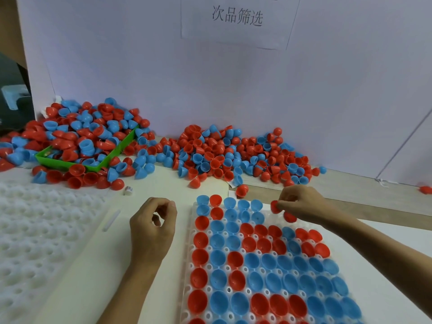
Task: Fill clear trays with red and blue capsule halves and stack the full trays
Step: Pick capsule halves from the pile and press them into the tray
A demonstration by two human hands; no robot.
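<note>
The tray (190, 265) lies on the worktop (163, 183) in the lower right, most of its pockets filled dome-up with red and blue halves; its far right corner is not yet full. The right hand (301, 202) hovers over that corner, fingers curled, pinching a red half (275, 206) at its fingertips. A second red half (289, 217) shows just under the palm; whether the hand holds it or it sits in the tray is unclear.

The left hand (152, 228) hangs above bare worktop just left of the tray, fingers loosely curled toward the thumb, holding nothing visible, not touching the tray.

Beyond the tray, a loose pile (236, 153) of red and blue halves lies against the back board (210, 85). To the far left a green bin (70, 163) overflows with more. An empty tray (35, 230) lies at the left edge, well apart from both hands.
</note>
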